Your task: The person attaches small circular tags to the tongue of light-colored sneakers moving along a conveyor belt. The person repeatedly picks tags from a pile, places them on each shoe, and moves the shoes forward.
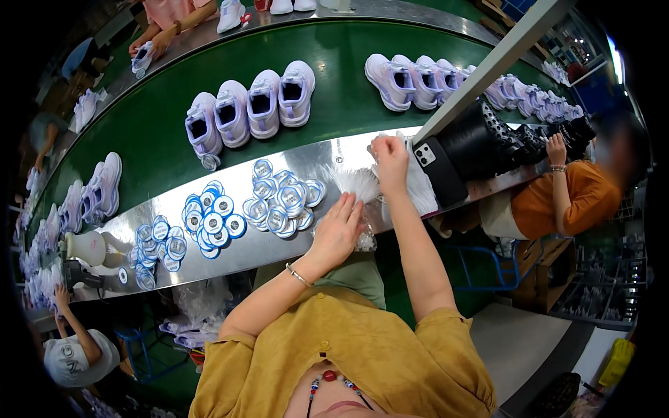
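On the metal ledge in front of me lies a fanned bundle of thin white plastic strands [359, 182]. My left hand [338, 233] rests against its near side, fingers stretched out. Just to the right, my right hand [391, 164] is raised with fingers curled into a pinch; whatever is between them is hidden. Below and beside it is a stack of white sheets or bags [419, 191]. Crumpled clear plastic [366, 240] shows under the bundle. Left of my hands, round white-and-blue tags [289, 198] lie in several loose piles.
Pale lilac sneakers [263, 104] stand in rows on the green belt [334, 76] beyond the ledge. A black phone [437, 171] leans by a black perforated container [467, 143]. A slanted grey post [488, 73] rises at right. Co-workers sit at both sides and across.
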### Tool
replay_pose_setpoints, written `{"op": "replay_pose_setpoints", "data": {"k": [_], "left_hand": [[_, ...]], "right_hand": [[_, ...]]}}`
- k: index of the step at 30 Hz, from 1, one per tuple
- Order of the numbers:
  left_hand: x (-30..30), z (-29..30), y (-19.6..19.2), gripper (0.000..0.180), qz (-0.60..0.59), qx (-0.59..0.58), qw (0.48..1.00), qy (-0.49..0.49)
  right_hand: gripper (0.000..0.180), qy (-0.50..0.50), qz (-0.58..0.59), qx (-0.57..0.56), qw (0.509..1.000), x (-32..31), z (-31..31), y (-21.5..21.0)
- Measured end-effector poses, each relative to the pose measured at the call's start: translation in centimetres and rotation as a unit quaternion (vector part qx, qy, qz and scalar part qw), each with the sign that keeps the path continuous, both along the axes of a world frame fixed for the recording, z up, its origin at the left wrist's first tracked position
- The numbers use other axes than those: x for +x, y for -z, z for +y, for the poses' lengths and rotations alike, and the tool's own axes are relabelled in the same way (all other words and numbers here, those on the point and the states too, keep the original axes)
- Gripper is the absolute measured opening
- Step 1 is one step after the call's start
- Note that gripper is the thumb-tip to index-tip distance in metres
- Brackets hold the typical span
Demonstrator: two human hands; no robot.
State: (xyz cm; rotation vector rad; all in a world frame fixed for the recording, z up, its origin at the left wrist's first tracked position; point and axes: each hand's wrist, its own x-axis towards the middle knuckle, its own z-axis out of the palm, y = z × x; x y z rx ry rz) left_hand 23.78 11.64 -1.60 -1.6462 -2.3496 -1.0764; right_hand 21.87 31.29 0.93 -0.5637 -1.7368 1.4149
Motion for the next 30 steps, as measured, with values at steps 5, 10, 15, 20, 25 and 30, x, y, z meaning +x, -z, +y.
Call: {"op": "replay_pose_setpoints", "data": {"k": [5,10,15,20,25,30], "left_hand": [[0.0,0.3,-0.2,0.046,0.013,0.011,1.0,-0.006],[-2.7,-2.9,-2.1,0.043,0.052,0.062,0.993,-0.081],[-8.7,-6.5,-2.0,0.035,-0.023,0.02,0.983,-0.179],[-10.3,-6.6,-2.3,0.027,-0.095,0.025,0.978,-0.182],[-11.4,-7.4,-1.8,0.015,-0.379,0.101,0.907,-0.155],[-10.9,-8.3,-3.6,0.013,-0.522,0.116,0.825,-0.184]], "right_hand": [[0.011,-0.029,0.172,-0.12,0.977,0.7,-0.7,-6.8],[0.008,-0.12,0.012,-0.133,0.984,4.3,-2.6,-7.1],[0.01,-0.187,-0.137,-0.123,0.965,5.0,-5.7,-3.7],[0.01,-0.232,-0.145,-0.105,0.956,4.3,-7.4,-3.5],[0.014,-0.25,-0.171,-0.041,0.952,3.6,-9.1,-1.9],[0.016,-0.25,-0.177,-0.021,0.952,2.2,-11.2,0.0]]}}
